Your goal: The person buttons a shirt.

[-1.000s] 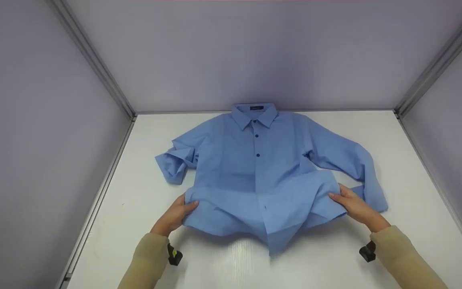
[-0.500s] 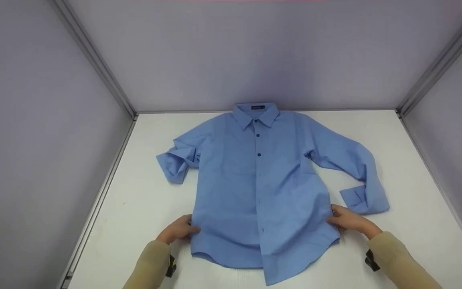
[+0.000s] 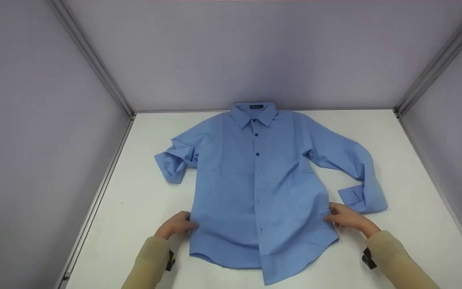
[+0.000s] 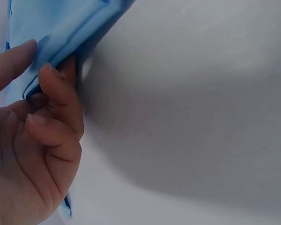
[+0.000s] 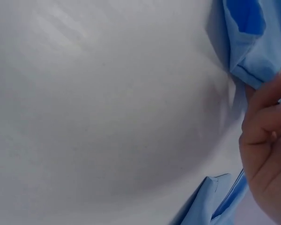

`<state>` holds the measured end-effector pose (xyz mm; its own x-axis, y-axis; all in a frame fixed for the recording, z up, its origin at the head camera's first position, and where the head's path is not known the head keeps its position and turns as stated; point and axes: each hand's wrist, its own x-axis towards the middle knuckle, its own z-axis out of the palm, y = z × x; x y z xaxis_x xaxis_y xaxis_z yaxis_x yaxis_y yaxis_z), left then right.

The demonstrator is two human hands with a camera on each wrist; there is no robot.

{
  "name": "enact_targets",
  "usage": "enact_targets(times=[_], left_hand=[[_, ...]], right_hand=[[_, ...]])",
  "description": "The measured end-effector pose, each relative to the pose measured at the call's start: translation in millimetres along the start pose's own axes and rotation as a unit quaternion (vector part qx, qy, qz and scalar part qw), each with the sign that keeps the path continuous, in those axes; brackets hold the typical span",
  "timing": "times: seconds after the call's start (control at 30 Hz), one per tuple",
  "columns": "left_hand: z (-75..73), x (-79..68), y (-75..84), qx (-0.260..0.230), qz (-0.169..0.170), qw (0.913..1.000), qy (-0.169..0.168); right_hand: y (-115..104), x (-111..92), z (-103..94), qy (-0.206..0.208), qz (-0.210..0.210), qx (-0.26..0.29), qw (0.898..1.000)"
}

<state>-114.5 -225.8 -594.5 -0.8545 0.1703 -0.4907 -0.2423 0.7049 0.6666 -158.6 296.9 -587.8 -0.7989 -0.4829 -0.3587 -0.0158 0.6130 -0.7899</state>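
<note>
Grasping the light-blue, long-sleeved fabric shirt (image 3: 231, 180) below its pointed collar (image 3: 239, 117) with left hand (image 3: 177, 224) and right hand (image 3: 347, 217); tug sides evenly.

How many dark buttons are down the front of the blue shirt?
3 in the head view: the top button at the collar, the second button just below it, and the third button lower on the chest. Others may be hidden.
</note>
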Motion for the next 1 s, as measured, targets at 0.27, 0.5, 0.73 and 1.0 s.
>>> enact_targets(times=[0.27,0.5,0.73,1.0], left_hand=[[-8.9,2.7,11.4,0.048,-0.009,0.9961,0.073],[-10.1,19.9,46.1,0.041,0.106,0.9793,0.168],[9.9,50.4,84.0,0.015,0.193,0.9739,0.118],[73.0,207.5,38.8,0.027,0.188,0.9798,0.062]], right_hand=[[-7,2,-6.4,0.131,0.023,-0.029,0.991],[-31,19,-9.7,0.259,-0.027,-0.058,0.964],[-64,48,-0.8,0.261,-0.083,-0.065,0.959],[-99,96,17.0,0.155,-0.025,0.006,0.988]])
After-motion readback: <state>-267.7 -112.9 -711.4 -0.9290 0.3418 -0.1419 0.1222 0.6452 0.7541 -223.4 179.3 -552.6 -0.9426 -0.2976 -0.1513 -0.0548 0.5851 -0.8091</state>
